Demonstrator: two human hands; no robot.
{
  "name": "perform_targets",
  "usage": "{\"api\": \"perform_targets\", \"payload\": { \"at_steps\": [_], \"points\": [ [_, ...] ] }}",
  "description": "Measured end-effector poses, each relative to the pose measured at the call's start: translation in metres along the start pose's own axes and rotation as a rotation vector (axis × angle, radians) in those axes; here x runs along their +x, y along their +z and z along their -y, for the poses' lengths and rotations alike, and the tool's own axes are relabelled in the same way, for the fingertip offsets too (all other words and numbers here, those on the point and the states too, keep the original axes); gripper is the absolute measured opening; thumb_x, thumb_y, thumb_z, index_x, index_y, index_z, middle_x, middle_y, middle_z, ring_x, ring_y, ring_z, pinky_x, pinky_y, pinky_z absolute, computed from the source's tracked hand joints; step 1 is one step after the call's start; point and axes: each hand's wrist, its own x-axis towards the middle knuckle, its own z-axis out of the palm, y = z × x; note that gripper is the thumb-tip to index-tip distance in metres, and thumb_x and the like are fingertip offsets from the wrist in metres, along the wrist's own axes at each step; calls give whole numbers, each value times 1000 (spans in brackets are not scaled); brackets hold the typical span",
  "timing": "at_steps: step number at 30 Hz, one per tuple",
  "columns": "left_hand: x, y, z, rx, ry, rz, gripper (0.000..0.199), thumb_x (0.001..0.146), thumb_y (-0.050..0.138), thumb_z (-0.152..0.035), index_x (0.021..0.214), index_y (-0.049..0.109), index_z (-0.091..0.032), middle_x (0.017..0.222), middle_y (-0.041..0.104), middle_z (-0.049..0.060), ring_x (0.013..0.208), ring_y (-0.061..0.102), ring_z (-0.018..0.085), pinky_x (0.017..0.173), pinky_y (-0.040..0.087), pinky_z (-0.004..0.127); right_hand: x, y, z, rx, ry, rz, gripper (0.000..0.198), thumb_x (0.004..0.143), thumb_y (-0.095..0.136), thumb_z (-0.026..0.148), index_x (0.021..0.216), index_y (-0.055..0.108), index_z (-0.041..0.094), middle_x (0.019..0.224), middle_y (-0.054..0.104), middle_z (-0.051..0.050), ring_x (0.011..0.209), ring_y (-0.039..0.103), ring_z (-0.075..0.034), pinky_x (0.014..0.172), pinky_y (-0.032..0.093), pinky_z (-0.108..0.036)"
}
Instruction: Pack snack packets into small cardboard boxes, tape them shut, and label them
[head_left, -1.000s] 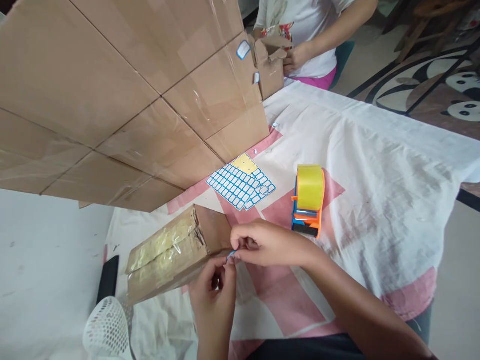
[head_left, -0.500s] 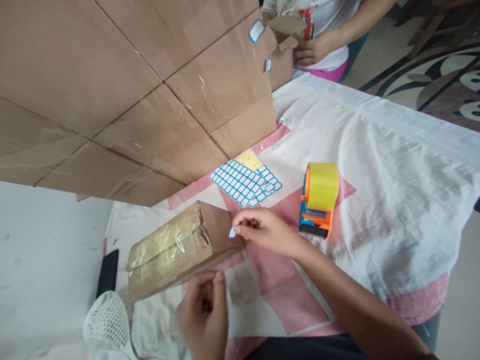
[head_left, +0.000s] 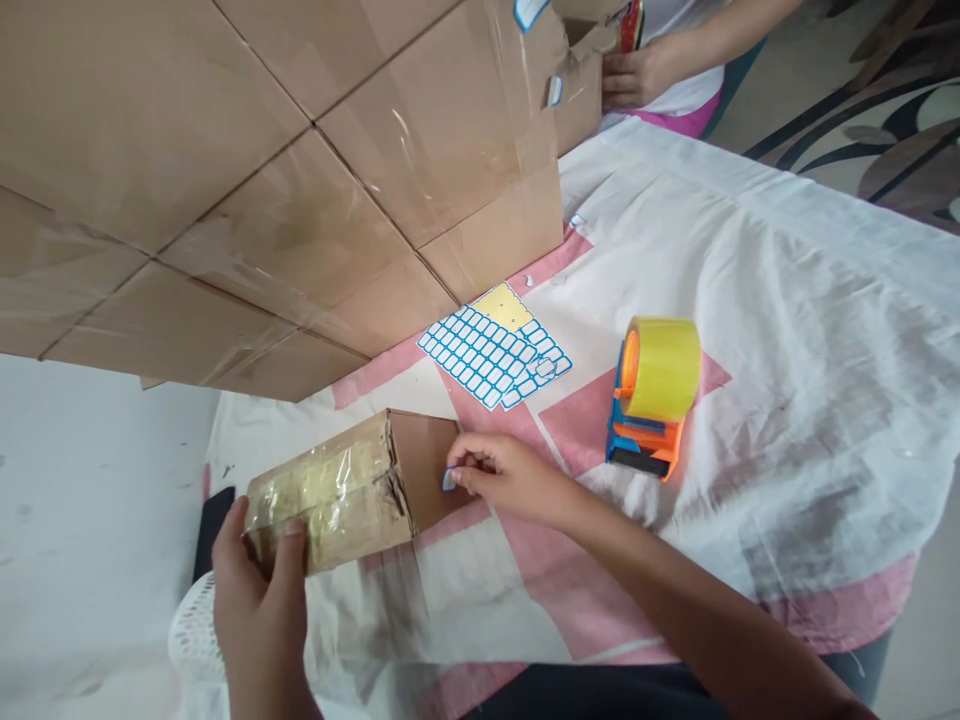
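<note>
A small cardboard box (head_left: 341, 490) with clear tape over its top lies on the cloth. My left hand (head_left: 262, 585) grips its left end, thumb on the taped top and fingers over the end. At the box's right end, my right hand (head_left: 499, 475) pinches a small white label with a blue border (head_left: 449, 479) between thumb and finger. The label is up against the end face; whether it touches is hard to tell. Beyond the right hand lie sheets of blue-bordered labels (head_left: 480, 350), with a yellow backing patch (head_left: 504, 306) showing.
Stacked taped cartons (head_left: 285, 220) form a wall at the back left. An orange and blue tape dispenser (head_left: 652, 400) stands on the right. A black object (head_left: 212, 530) and a white perforated item (head_left: 193, 625) are at the left. Another person's hand (head_left: 637, 75) holds an opened box (head_left: 579, 105) at the back.
My left hand has moved left and taken hold of the box's left end. My right hand has brought the label slightly left and down to the end face. The view has shifted slightly.
</note>
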Motion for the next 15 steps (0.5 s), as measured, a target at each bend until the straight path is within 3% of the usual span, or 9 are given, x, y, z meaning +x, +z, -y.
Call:
{"api": "perform_targets", "payload": {
  "at_steps": [3,6,15],
  "points": [
    [-10,-5,-19,104,-67,47,65,89,63,-53,149,49,-33,153,54,6,137,53,35,118,37,58,1,9,-4,-29,-4,-46,2,92,61,19,91,62,20,76,60,4,69,56,-12,62,40,-23],
    [-13,-6,-30,124,-33,53,61,91,59,-50,149,49,-34,153,54,6,139,52,34,119,37,58,2,14,-6,-65,-14,-85,3,92,60,19,90,61,21,75,60,5,68,56,-12,61,39,-23],
    [-12,-3,-28,137,-22,41,60,91,57,-53,148,50,-36,153,54,5,138,52,36,117,37,60,1,15,2,-140,-25,-132,7,93,58,15,92,58,22,76,60,6,70,58,-11,62,38,-23]
  ]
}}
